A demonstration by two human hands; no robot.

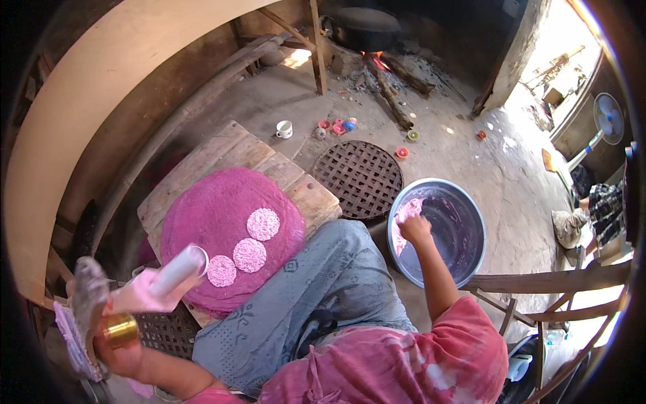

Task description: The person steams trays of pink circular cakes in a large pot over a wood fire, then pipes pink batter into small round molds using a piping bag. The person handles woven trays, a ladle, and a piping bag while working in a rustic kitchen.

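At the lower left, my left hand [116, 351] is closed on a wooden press with a gold-coloured metal part and a pale, pink-smeared cylinder [178, 273]; the handpiece partly hides my fingers. My right hand [415, 229] reaches into a grey-blue basin [473, 209], its fingers closed on pink dough [406, 213] along the left wall. More dough is smeared inside the basin. In front of me, a dark pink round pad [222, 192] rests on wooden boards [313, 197]. Three pale pink lacy rounds of pressed strands [249, 255] lie on it.
A round woven tray [359, 176] lies between boards and basin. Beyond are a white mug [284, 129] and small coloured cups [338, 126]. A dark pot [367, 28] sits over a wood fire with logs [390, 94]. A wooden rail [552, 281] stands right; a fan [608, 118] is farther off.
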